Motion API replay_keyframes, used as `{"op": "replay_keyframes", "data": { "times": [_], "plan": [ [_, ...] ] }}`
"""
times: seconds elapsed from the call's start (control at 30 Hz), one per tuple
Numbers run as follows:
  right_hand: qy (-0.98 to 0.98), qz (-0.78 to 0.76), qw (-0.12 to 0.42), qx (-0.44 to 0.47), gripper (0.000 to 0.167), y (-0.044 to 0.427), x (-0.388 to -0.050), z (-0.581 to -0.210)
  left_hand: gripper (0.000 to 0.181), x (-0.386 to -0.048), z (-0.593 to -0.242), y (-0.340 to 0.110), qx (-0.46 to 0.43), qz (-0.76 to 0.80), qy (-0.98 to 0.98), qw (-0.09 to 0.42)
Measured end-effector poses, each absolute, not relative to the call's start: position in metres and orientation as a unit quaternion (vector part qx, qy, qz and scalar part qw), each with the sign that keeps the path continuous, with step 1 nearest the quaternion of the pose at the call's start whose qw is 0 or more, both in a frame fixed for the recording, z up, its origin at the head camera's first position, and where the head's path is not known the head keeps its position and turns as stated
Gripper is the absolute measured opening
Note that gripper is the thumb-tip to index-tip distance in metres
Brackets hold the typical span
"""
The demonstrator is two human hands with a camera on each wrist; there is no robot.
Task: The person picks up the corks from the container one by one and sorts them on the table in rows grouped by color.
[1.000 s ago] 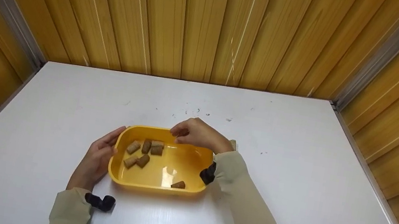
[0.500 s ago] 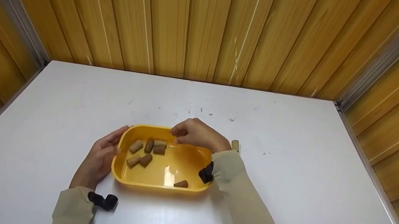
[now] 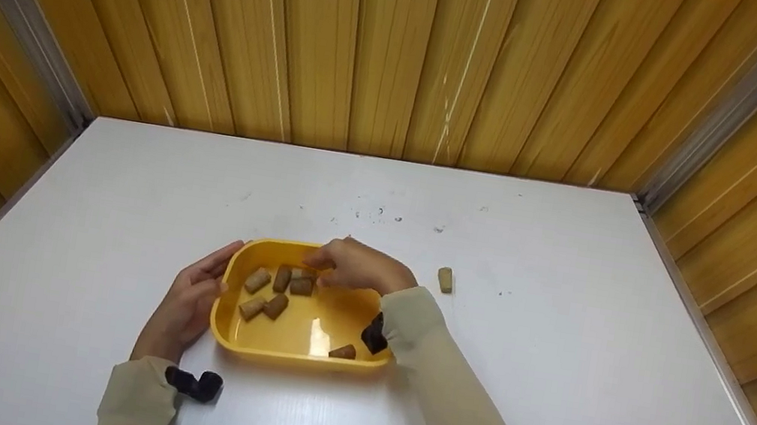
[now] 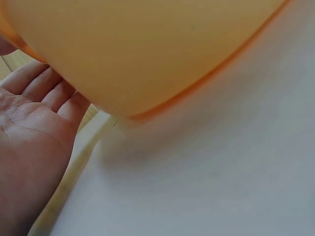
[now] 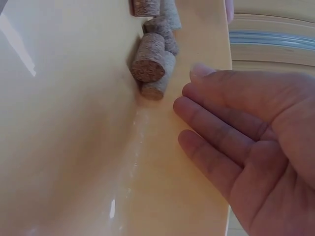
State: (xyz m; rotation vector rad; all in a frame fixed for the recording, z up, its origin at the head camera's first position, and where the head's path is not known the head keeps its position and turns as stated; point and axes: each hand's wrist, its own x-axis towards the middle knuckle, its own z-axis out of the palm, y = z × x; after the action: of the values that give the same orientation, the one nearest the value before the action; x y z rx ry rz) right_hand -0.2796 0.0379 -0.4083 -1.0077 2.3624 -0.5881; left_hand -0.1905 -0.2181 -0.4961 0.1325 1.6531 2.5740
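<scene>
A yellow plastic tray [image 3: 324,316] stands on the white table, with several tapered corks [image 3: 276,305] inside, mostly at its left end. My left hand [image 3: 185,303] grips the tray's left end, thumb at the rim and fingers along the outer wall. In the left wrist view the tray's underside edge shows beside the palm. Over the far side of the tray reaches my right hand [image 3: 362,267], its fingers loosely bent just right of the corks. The right wrist view shows nothing between its thumb and fingers, apart from the nearest cork [image 5: 149,58].
A lone light cork [image 3: 444,280] lies on the table [image 3: 552,362] to the right of the tray. One darker cork [image 3: 343,351] sits by the tray's near wall. Yellow slatted walls [image 3: 389,47] enclose the table at the back and sides.
My right hand has moved left and slightly down from the tray's far rim, closer to the corks. The lone cork on the table, partly hidden before, now shows fully.
</scene>
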Motion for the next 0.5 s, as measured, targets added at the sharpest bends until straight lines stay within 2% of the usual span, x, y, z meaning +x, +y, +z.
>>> {"op": "replay_keyframes", "data": {
  "times": [0.33, 0.5],
  "plan": [
    [0.863, -0.204, 0.255, -0.385, 0.044, 0.0342, -0.2792, -0.4144, 0.068, -0.191, -0.495, -0.2174, 0.048, 0.84, 0.538, 0.045],
    [0.864, -0.189, 0.234, -0.403, 0.045, 0.0314, -0.2762, -0.4149, 0.067, -0.1903, -0.4956, -0.2186, 0.047, 0.838, 0.542, 0.047]
  ]
}}
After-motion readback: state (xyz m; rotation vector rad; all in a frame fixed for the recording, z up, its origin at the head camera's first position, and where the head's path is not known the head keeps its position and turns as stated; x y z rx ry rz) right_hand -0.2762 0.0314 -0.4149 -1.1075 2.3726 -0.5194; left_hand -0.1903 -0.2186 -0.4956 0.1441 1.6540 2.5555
